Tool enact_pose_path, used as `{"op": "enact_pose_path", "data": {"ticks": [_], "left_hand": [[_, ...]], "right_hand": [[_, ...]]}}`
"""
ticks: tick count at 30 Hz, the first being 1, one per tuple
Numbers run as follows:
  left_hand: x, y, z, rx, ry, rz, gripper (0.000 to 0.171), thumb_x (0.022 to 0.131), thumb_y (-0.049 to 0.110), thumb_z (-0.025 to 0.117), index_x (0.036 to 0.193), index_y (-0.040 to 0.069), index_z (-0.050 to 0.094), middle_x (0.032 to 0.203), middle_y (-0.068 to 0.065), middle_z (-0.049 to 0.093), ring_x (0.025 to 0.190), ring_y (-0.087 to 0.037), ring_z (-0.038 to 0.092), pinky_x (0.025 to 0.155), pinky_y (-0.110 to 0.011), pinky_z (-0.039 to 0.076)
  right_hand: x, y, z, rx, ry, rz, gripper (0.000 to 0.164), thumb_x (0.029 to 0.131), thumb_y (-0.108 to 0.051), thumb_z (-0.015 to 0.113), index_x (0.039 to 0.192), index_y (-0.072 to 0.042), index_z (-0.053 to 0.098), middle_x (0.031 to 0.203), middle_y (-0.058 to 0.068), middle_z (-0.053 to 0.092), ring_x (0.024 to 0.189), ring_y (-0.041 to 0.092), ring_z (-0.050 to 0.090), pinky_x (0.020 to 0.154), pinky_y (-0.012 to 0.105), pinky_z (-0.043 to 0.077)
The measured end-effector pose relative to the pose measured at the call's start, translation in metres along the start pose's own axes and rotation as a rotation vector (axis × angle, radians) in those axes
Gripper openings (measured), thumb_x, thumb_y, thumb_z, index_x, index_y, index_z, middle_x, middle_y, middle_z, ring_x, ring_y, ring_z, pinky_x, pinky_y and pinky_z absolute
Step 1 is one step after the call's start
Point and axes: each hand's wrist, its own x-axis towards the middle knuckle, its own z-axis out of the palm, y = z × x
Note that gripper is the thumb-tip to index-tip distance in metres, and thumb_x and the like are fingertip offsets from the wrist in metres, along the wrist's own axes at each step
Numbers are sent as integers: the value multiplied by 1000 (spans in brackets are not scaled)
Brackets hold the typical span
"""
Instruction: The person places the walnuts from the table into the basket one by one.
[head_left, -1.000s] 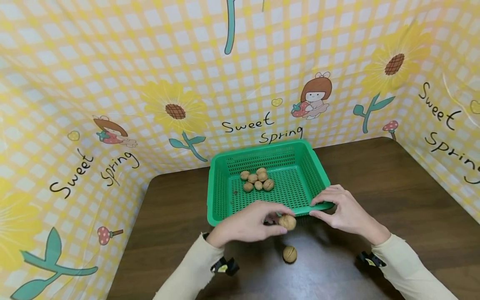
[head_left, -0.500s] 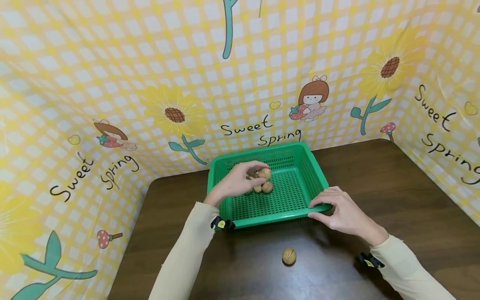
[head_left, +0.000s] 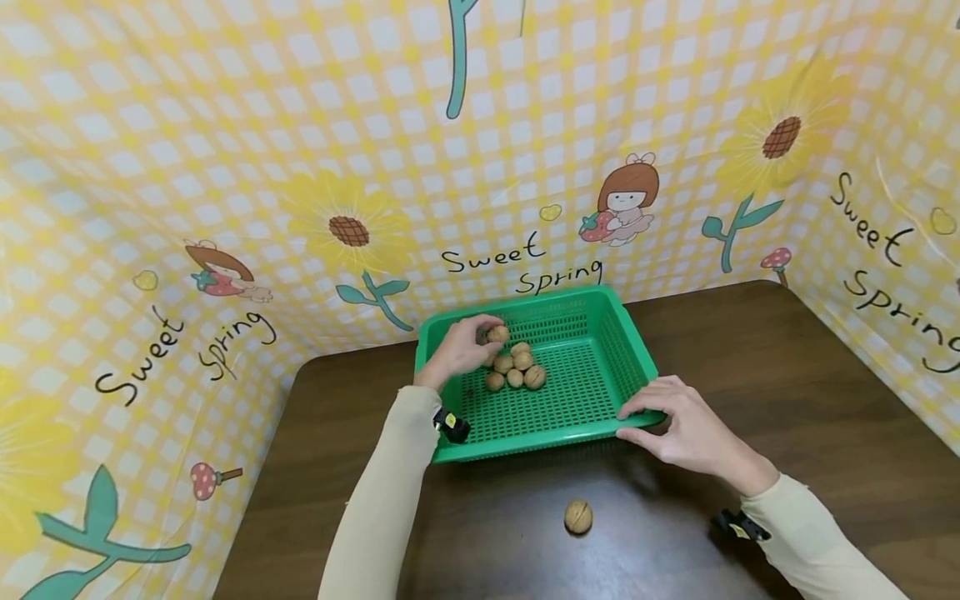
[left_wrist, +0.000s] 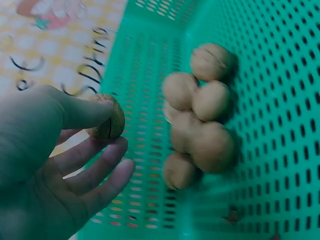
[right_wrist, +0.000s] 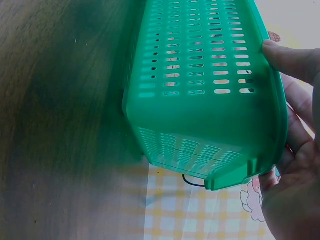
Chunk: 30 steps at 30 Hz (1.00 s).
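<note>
My left hand (head_left: 462, 348) pinches a walnut (head_left: 498, 334) between thumb and fingers, over the back left part of a green plastic basket (head_left: 562, 432). In the left wrist view the held walnut (left_wrist: 114, 122) is beside the perforated wall, apart from a cluster of several walnuts (left_wrist: 186, 131) on the basket floor. My right hand (head_left: 686, 425) grips the basket's front right corner; the right wrist view has its thumb (right_wrist: 290, 59) on one side of the rim and the other fingers beyond it. A single walnut (head_left: 578, 517) lies on the table in front of the basket.
The basket stands on a dark wooden table (head_left: 757, 367). Behind it and at both sides hangs a yellow checked cloth (head_left: 480, 150) with printed flowers and lettering. Small dark bits (left_wrist: 231, 216) lie on the basket floor.
My left hand has carried the walnut from in front of the basket to inside it, then further back left. The right hand keeps its hold on the corner.
</note>
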Motion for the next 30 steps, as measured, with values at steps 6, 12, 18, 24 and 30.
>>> {"op": "enact_pose_path", "data": {"ticks": [6,12,18,24,30], "left_hand": [[8,-7,4,54,-11,-35,40,110,22,63,148,11,63,146,-12,64,125,-33,64,100,-50,57],[18,-10,10,132,-26,-87,37,110,24,63,145,13,65,146,-12,64,137,-33,59,111,-52,52],[26,-6,23,147,-5,-111,39,110,17,61,148,11,64,151,-12,62,142,-34,56,116,-52,50],[21,-4,27,203,21,-105,37,110,14,59,144,8,68,152,-17,60,143,-39,53,117,-56,47],[17,-2,21,201,64,-142,40,107,12,64,147,9,65,144,-15,67,132,-37,64,107,-52,56]], "right_hand": [[0,0,-1,5,11,-1,32,74,-10,96,94,-30,81,92,-21,77,89,7,68,101,33,42],[1,0,-2,6,14,-15,32,74,-9,96,94,-28,81,92,-19,77,89,8,68,100,33,42],[0,2,-3,4,20,-15,33,73,-9,96,94,-29,81,92,-20,77,89,8,69,99,32,42],[0,2,-1,11,25,-21,33,73,-8,96,94,-28,81,92,-19,77,89,8,69,100,31,43],[1,1,-1,8,15,-22,33,75,-9,95,95,-30,81,92,-19,77,90,8,69,100,32,44]]}}
